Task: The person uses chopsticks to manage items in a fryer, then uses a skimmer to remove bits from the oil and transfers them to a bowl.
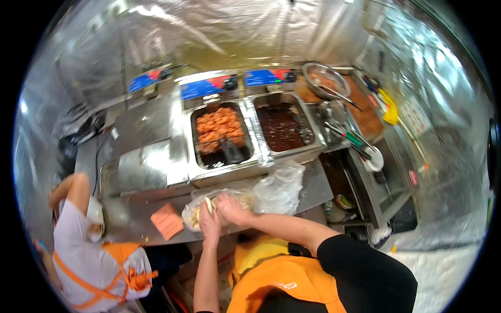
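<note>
My left hand (210, 225) grips a pale, flat piece of food (208, 203), perhaps bread or dough, upright between thumb and fingers. Close beside it, my right hand (231, 209) reaches over a clear plastic bag (190, 215) of pale pieces. Its fingertips are bent down and partly hidden, so what they hold does not show. The bag lies on the steel counter in front of me. An orange-pink printed paper packet (167, 221) rests left of the bag, and a crumpled clear plastic bag (278, 187) sits to its right.
Behind the bag, two steel fryer vats hold orange fried pieces (219, 125) with a dark-handled tool, and dark oil (280, 127). A metal bowl (327, 80) and green-handled utensil (352, 140) are at right. A co-worker (96, 250) in an orange apron stands close at left.
</note>
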### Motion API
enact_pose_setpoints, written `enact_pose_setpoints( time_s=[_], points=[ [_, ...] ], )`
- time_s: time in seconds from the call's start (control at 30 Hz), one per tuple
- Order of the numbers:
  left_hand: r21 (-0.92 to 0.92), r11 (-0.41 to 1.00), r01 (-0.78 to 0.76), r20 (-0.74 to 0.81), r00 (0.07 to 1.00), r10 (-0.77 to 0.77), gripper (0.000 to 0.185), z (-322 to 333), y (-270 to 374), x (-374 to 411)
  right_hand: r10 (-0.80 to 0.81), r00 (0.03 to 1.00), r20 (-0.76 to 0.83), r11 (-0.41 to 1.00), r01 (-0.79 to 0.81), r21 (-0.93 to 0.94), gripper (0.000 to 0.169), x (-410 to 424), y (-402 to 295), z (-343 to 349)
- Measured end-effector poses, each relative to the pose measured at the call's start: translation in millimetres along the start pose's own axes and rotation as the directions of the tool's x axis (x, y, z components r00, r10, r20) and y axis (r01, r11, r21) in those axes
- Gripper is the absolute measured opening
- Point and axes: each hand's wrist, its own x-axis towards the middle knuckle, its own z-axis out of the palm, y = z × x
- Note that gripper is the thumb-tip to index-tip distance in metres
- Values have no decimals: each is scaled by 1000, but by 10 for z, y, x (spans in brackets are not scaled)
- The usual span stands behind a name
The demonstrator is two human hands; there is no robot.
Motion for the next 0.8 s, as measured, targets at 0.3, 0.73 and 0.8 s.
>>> enact_pose_setpoints(
  time_s=[0.3, 0.73, 0.8],
  points=[
    [234, 972, -37, 167, 986, -3, 80, 471, 173, -319, -29, 847, -530, 999, 45, 17, 27, -1491, 1003, -2959],
    [184, 973, -138, -203, 964, 175, 61, 919, 1503, -1037, 839, 463, -285, 454, -885, -103, 41, -3763, 5835, -3490],
    [-129, 991, -43, -209, 978, 15, 62, 1046, 1950, -1213, 850, 488, -197, 443, -866, -232, 55, -3726, 6144, -3290]
  ],
)
